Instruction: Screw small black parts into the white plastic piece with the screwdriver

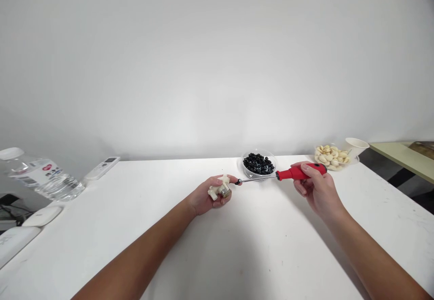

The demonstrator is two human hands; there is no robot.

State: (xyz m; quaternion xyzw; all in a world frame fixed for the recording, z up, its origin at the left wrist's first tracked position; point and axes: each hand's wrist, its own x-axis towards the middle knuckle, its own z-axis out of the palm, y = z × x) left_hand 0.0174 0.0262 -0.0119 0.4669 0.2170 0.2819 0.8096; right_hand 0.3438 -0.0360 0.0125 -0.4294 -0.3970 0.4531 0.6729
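Forearms (pixel 135 259) reach in over the near edge of the white counter (pixel 257 250), with both hands above its middle. The left hand (pixel 206 198) lies palm up, its fingers (pixel 228 179) curled together around a cream plastic pipe fitting (pixel 219 189) with a metal end. The right hand (pixel 317 188) has its fingers (pixel 306 170) clamped on the red handle of a screwdriver (pixel 300 171). The thin shaft points left, with its tip just beside the left fingertips and apart from the fitting.

Beyond the hands, near the far edge, a clear bowl (pixel 258 163) holds glossy black pieces. Toward the far right corner, a clear container (pixel 315 155) holds pale nut-like pieces, with a white paper cup (pixel 356 147) just behind it. At the left edge, a water bottle (pixel 44 175) lies on its side, near a white remote control (pixel 101 168). A pale green table (pixel 400 160) stands past the right corner.
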